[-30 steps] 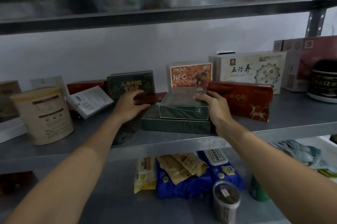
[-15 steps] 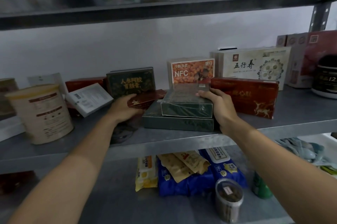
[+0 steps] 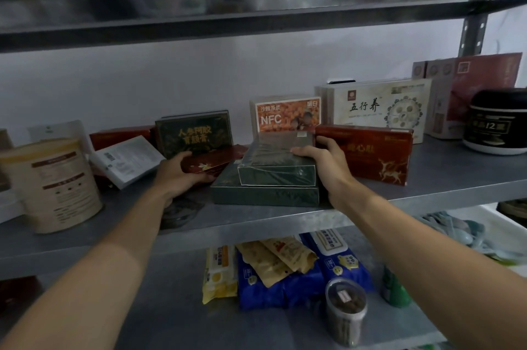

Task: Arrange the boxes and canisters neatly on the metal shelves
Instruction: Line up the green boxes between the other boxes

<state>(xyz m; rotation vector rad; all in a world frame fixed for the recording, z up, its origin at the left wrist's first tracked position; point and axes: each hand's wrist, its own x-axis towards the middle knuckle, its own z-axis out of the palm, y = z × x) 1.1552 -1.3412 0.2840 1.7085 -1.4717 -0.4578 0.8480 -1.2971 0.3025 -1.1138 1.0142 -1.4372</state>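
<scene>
Green boxes, two of them, lie stacked at the front of the middle metal shelf (image 3: 427,190): the small green box (image 3: 276,170) sits flat on the large green box (image 3: 265,195), its right end about flush with the one below. Three red boxes show on this level. One is the flat red box (image 3: 211,160), tilted against the stack's left side; another is the deer-printed red box (image 3: 373,153), upright just right of the stack; the third is a red box at the back (image 3: 119,137). Behind them stand one dark green box with gold characters (image 3: 194,133), one orange NFC box (image 3: 285,114) and one wide white box (image 3: 379,107). A beige canister (image 3: 51,184) stands at the far left and a black jar (image 3: 496,124) at the far right. One clear canister (image 3: 346,309) stands on the shelf below.

Both forearms reach forward and up. The left hand (image 3: 176,175) grips the near end of the flat red box, thumb on top and fingers curled under its edge. The right hand (image 3: 328,164) clasps the right end of the small green box — thumb laid across the top, fingers bent round the side.

Against half a second ago, the right hand keeps the same hold and the green stack has not shifted. The left hand has slid a little toward the red box's near end, so more of its lid shows.
</scene>
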